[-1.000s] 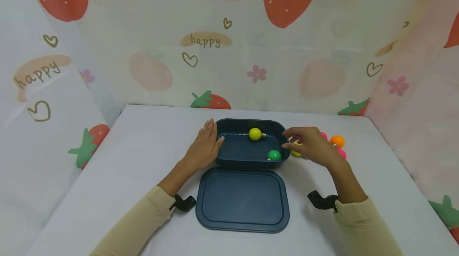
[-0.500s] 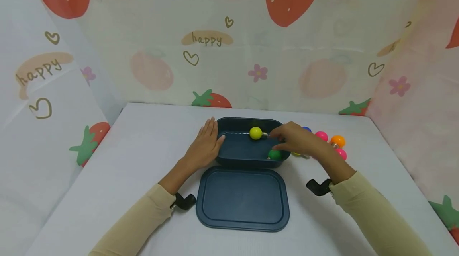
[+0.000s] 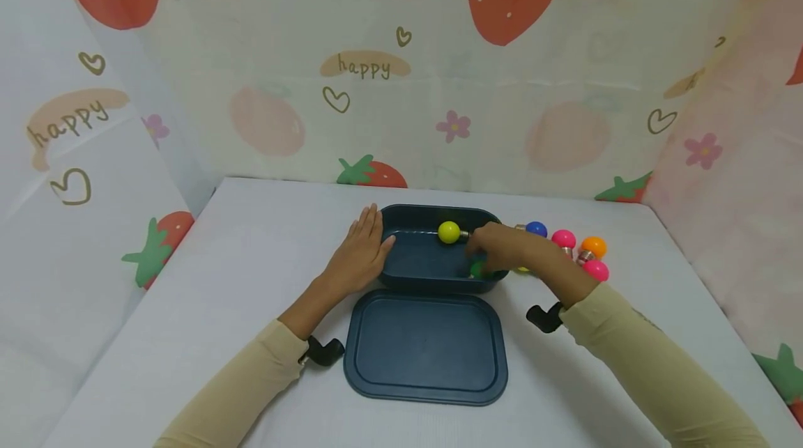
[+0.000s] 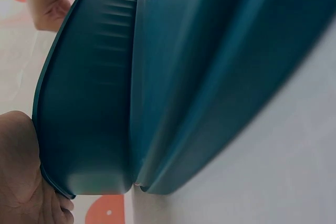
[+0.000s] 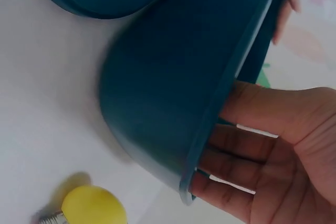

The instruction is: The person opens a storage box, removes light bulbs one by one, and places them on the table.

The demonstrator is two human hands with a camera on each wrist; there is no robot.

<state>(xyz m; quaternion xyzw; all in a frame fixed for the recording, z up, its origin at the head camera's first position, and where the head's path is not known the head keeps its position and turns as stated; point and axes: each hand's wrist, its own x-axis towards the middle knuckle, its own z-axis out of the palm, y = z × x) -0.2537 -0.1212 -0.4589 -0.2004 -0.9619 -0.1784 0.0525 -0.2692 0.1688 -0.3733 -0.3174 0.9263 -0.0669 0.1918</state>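
Observation:
A dark blue box (image 3: pixel 414 286) with rounded corners holds a yellow light bulb (image 3: pixel 448 233) and a green light bulb (image 3: pixel 476 269). My left hand (image 3: pixel 355 253) rests against the box's left end, its fingers extended along the wall. Over the right end, my right hand (image 3: pixel 505 247) reaches down inside and partly covers the green bulb. In the right wrist view, the thumb and fingers of the right hand (image 5: pixel 289 156) pass behind the box rim (image 5: pixel 210 124). The fingertips are hidden, so whether they hold the green bulb does not show.
The matching lid (image 3: pixel 426 347) lies flat in front of the box on the white table (image 3: pixel 263 239). Right of the box are a blue bulb (image 3: pixel 537 228), pink bulbs (image 3: pixel 563 238), an orange bulb (image 3: pixel 593 247) and another yellow bulb (image 5: pixel 94 205).
My right hand has moved left and down, from the box's right rim into the box over the green bulb. The left hand has stayed at the left end.

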